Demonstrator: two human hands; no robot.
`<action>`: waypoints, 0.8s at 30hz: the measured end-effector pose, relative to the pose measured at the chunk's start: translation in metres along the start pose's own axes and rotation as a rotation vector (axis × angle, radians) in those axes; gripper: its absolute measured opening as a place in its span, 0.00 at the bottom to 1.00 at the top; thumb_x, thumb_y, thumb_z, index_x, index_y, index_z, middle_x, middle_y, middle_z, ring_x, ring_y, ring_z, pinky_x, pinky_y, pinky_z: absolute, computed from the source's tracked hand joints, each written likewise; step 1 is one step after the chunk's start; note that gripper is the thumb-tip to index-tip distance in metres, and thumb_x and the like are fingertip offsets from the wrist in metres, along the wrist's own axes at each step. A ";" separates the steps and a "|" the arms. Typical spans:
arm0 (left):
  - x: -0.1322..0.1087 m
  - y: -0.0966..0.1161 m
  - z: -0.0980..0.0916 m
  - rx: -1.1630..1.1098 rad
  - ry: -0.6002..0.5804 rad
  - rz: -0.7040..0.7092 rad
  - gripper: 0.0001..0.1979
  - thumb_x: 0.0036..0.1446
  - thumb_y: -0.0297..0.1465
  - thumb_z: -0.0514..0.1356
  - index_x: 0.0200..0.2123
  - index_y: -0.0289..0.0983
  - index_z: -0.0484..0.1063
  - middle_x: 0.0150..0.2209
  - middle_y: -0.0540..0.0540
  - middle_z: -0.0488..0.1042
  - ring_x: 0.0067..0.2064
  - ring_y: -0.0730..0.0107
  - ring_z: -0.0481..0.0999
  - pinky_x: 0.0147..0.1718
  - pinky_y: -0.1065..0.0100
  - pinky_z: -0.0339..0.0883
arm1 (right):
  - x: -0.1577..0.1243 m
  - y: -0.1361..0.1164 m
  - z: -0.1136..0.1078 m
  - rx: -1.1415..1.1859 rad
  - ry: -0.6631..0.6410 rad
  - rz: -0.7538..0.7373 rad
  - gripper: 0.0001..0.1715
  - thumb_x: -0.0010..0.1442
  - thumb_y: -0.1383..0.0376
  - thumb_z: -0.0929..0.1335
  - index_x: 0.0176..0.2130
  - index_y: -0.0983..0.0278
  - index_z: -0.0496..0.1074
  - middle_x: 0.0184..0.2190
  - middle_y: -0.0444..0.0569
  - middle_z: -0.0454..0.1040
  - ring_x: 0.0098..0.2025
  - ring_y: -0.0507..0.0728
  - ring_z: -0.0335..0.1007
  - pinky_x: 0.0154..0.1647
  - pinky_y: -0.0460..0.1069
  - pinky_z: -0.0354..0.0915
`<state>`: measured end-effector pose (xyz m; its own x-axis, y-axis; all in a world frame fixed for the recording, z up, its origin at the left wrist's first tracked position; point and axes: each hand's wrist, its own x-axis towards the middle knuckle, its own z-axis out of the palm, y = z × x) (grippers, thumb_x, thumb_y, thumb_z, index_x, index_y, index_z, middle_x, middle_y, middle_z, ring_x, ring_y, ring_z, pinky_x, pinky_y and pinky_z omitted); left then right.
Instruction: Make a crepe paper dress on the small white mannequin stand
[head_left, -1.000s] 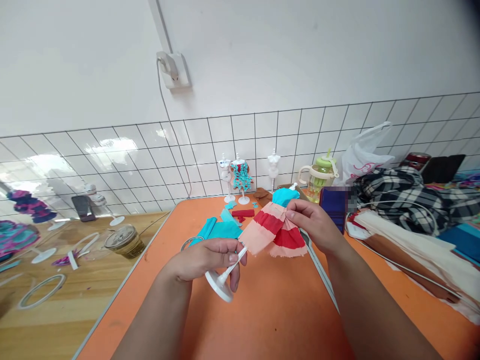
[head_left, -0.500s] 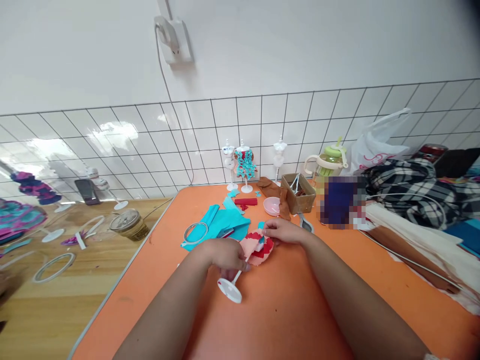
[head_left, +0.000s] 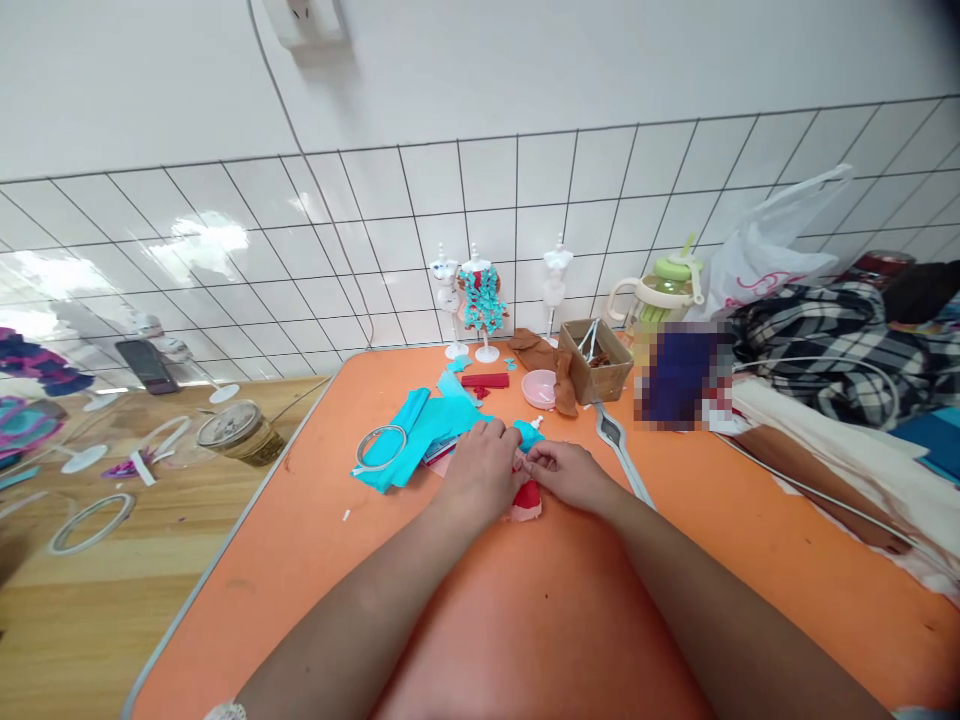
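Observation:
My left hand point(head_left: 486, 465) lies over a small mannequin in a pink and red crepe-paper dress point(head_left: 528, 502), with its fingers closed on it. Against the dress's other side, my right hand point(head_left: 568, 475) pinches at the paper with thumb and forefinger. Blue paper point(head_left: 528, 434) and the mannequin's white neck tip point(head_left: 537, 424) show just beyond my fingers; its stand is hidden. Left of my hands lie sheets of turquoise crepe paper point(head_left: 409, 440) with a roll of tape point(head_left: 381, 448) on top.
White mannequins point(head_left: 555, 275) stand by the wall, one wearing a turquoise frilled dress point(head_left: 482, 300). Nearby are a pink bowl point(head_left: 538, 390), a cardboard box point(head_left: 600, 370), brown paper point(head_left: 536, 350), a red paper strip point(head_left: 485, 380) and a grey long tool point(head_left: 622, 445). A jar point(head_left: 240, 432) stands left.
The mannequin has turned so its neck points away from me and its white stand has gone out of sight. My left hand has moved up over the dress. The view has tilted down slightly.

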<state>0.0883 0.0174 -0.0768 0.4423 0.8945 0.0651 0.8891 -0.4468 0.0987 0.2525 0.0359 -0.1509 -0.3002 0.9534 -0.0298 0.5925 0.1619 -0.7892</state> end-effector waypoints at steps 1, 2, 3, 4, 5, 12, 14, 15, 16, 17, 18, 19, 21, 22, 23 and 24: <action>0.003 0.000 0.005 -0.010 -0.007 0.006 0.11 0.56 0.35 0.60 0.42 0.38 0.72 0.42 0.42 0.73 0.45 0.59 0.70 0.40 0.63 0.63 | 0.001 0.002 0.000 0.009 -0.007 -0.009 0.12 0.58 0.58 0.65 0.29 0.61 0.73 0.25 0.43 0.75 0.27 0.52 0.66 0.26 0.45 0.54; 0.006 0.000 0.009 -0.015 -0.019 0.002 0.10 0.57 0.34 0.58 0.41 0.38 0.72 0.41 0.42 0.73 0.44 0.59 0.71 0.39 0.64 0.63 | 0.001 0.003 0.000 0.017 -0.009 -0.012 0.12 0.58 0.58 0.64 0.30 0.61 0.73 0.25 0.43 0.75 0.27 0.52 0.66 0.25 0.45 0.54; 0.007 -0.001 0.012 -0.016 -0.031 -0.004 0.09 0.58 0.33 0.57 0.41 0.38 0.72 0.40 0.43 0.74 0.43 0.60 0.72 0.38 0.64 0.62 | 0.002 0.005 0.001 0.023 -0.006 -0.009 0.11 0.58 0.59 0.64 0.29 0.61 0.72 0.25 0.43 0.75 0.26 0.52 0.66 0.25 0.45 0.54; 0.009 -0.002 0.015 -0.010 -0.041 -0.014 0.08 0.59 0.32 0.56 0.40 0.38 0.73 0.39 0.43 0.74 0.42 0.60 0.72 0.37 0.64 0.62 | 0.003 0.007 0.001 0.029 -0.001 -0.003 0.10 0.58 0.60 0.64 0.29 0.61 0.72 0.24 0.43 0.74 0.26 0.52 0.66 0.24 0.45 0.53; 0.010 -0.004 0.016 0.004 -0.046 -0.021 0.08 0.60 0.31 0.55 0.39 0.39 0.73 0.38 0.43 0.75 0.41 0.60 0.73 0.36 0.64 0.61 | 0.004 0.009 0.002 0.034 0.001 -0.001 0.09 0.57 0.61 0.64 0.29 0.61 0.71 0.24 0.43 0.74 0.26 0.52 0.67 0.24 0.45 0.53; 0.013 -0.011 0.023 0.123 0.024 0.050 0.11 0.61 0.30 0.52 0.35 0.41 0.75 0.35 0.46 0.76 0.38 0.60 0.74 0.36 0.60 0.57 | 0.006 0.013 0.008 0.057 -0.007 -0.020 0.08 0.56 0.62 0.64 0.27 0.62 0.70 0.24 0.43 0.74 0.27 0.52 0.66 0.26 0.45 0.55; 0.014 -0.011 0.023 0.126 0.021 0.062 0.11 0.61 0.30 0.52 0.35 0.41 0.75 0.35 0.45 0.76 0.38 0.60 0.74 0.36 0.60 0.57 | 0.006 0.014 0.009 0.058 -0.001 -0.017 0.08 0.55 0.63 0.64 0.27 0.62 0.70 0.24 0.42 0.73 0.27 0.51 0.65 0.26 0.45 0.55; 0.014 -0.012 0.023 0.122 0.018 0.060 0.11 0.61 0.30 0.52 0.35 0.41 0.75 0.34 0.45 0.77 0.37 0.60 0.74 0.36 0.60 0.57 | 0.006 0.015 0.009 0.058 0.001 -0.016 0.08 0.55 0.63 0.64 0.27 0.62 0.70 0.24 0.42 0.72 0.27 0.51 0.64 0.26 0.44 0.55; 0.015 -0.012 0.023 0.118 0.015 0.056 0.11 0.61 0.30 0.53 0.35 0.40 0.76 0.34 0.45 0.77 0.37 0.61 0.74 0.36 0.60 0.57 | 0.006 0.015 0.010 0.058 0.003 -0.016 0.08 0.55 0.63 0.64 0.27 0.62 0.70 0.24 0.42 0.71 0.27 0.51 0.64 0.26 0.44 0.54; 0.015 -0.012 0.023 0.117 0.013 0.053 0.11 0.61 0.31 0.53 0.35 0.40 0.76 0.34 0.45 0.77 0.37 0.60 0.74 0.37 0.60 0.58 | 0.007 0.016 0.010 0.059 0.004 -0.016 0.08 0.54 0.63 0.64 0.27 0.62 0.70 0.24 0.42 0.71 0.27 0.51 0.64 0.26 0.44 0.54; 0.015 -0.012 0.023 0.117 0.011 0.049 0.11 0.61 0.31 0.53 0.35 0.40 0.76 0.34 0.45 0.77 0.37 0.60 0.74 0.37 0.60 0.58 | 0.007 0.016 0.010 0.059 0.005 -0.017 0.08 0.54 0.63 0.64 0.27 0.62 0.70 0.23 0.42 0.70 0.27 0.51 0.63 0.25 0.44 0.54; 0.015 -0.012 0.023 0.118 0.009 0.044 0.11 0.61 0.31 0.53 0.35 0.40 0.76 0.34 0.45 0.77 0.38 0.60 0.75 0.38 0.59 0.58 | 0.007 0.016 0.010 0.060 0.004 -0.020 0.07 0.54 0.63 0.64 0.27 0.62 0.70 0.23 0.41 0.70 0.27 0.51 0.63 0.25 0.44 0.54; 0.015 -0.012 0.022 0.119 0.004 0.032 0.11 0.61 0.31 0.53 0.36 0.40 0.76 0.34 0.45 0.77 0.38 0.59 0.75 0.39 0.60 0.59 | 0.007 0.016 0.010 0.061 0.003 -0.029 0.07 0.53 0.63 0.64 0.26 0.62 0.69 0.23 0.41 0.69 0.27 0.51 0.62 0.25 0.44 0.53; 0.015 -0.012 0.022 0.119 0.001 0.027 0.11 0.60 0.31 0.53 0.36 0.40 0.76 0.34 0.44 0.77 0.39 0.59 0.75 0.39 0.60 0.59 | 0.006 0.015 0.009 0.062 0.003 -0.035 0.07 0.53 0.63 0.64 0.26 0.62 0.69 0.23 0.41 0.68 0.27 0.51 0.62 0.25 0.44 0.53; 0.015 -0.012 0.022 0.119 -0.001 0.023 0.11 0.60 0.30 0.53 0.36 0.40 0.76 0.34 0.44 0.77 0.39 0.59 0.75 0.39 0.60 0.59 | 0.006 0.014 0.009 0.063 0.002 -0.041 0.07 0.53 0.63 0.64 0.26 0.62 0.69 0.23 0.41 0.68 0.27 0.51 0.62 0.26 0.44 0.53; 0.014 -0.012 0.021 0.119 -0.003 0.019 0.11 0.60 0.30 0.53 0.36 0.40 0.76 0.35 0.44 0.77 0.40 0.59 0.75 0.39 0.60 0.60 | 0.005 0.013 0.008 0.063 0.002 -0.046 0.08 0.53 0.63 0.64 0.26 0.62 0.69 0.23 0.41 0.68 0.27 0.51 0.62 0.26 0.44 0.53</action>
<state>0.0866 0.0360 -0.0981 0.4596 0.8859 0.0626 0.8881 -0.4592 -0.0215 0.2526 0.0411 -0.1663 -0.3246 0.9458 0.0083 0.5301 0.1892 -0.8265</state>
